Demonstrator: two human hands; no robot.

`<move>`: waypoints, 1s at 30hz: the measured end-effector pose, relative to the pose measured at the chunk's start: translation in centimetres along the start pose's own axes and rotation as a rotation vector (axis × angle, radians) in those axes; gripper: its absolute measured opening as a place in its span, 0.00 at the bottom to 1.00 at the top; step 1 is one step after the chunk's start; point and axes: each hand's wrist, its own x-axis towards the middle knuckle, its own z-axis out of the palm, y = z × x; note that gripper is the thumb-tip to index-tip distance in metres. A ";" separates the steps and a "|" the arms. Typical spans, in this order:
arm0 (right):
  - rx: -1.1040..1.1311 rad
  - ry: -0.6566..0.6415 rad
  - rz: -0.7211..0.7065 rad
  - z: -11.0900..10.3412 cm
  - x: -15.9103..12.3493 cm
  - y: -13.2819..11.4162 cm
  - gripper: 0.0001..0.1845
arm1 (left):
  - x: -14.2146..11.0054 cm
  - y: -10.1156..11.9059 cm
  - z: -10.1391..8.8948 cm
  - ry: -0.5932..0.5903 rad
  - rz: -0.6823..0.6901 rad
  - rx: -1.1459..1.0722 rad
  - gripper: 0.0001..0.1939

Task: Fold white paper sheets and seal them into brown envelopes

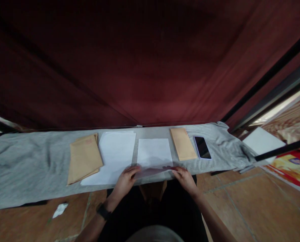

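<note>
A white sheet of paper [154, 151] lies in front of me, its near edge lifted and curling up. My left hand [127, 178] pinches the left corner of that edge between thumb and fingers. At the right corner, my right hand [184, 177] grips the same edge. Left of the sheet is a stack of white paper [117, 154], partly covered by several brown envelopes [86, 154]. Another brown envelope [183, 144], possibly a small pile, rests on the right side.
A phone [202, 147] with a dark screen lies right of the envelope. Grey cloth [49, 164] covers the narrow table. Behind it hangs a dark red curtain [150, 84]. White scrap [60, 210] lies on the tiled floor, and a red printed package [294, 168] is at right.
</note>
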 end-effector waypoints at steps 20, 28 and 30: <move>0.608 0.644 0.019 -13.7 13.9 -11.2 0.21 | 8.8 9.5 -9.9 0.190 -0.137 -0.785 0.19; 0.643 0.606 0.066 -11.7 18.3 -8.8 0.19 | 8.6 8.9 -7.9 0.227 -0.296 -0.855 0.22; 0.593 0.579 0.078 -10.4 19.0 -7.6 0.17 | 9.1 7.5 -6.5 0.260 -0.314 -0.782 0.22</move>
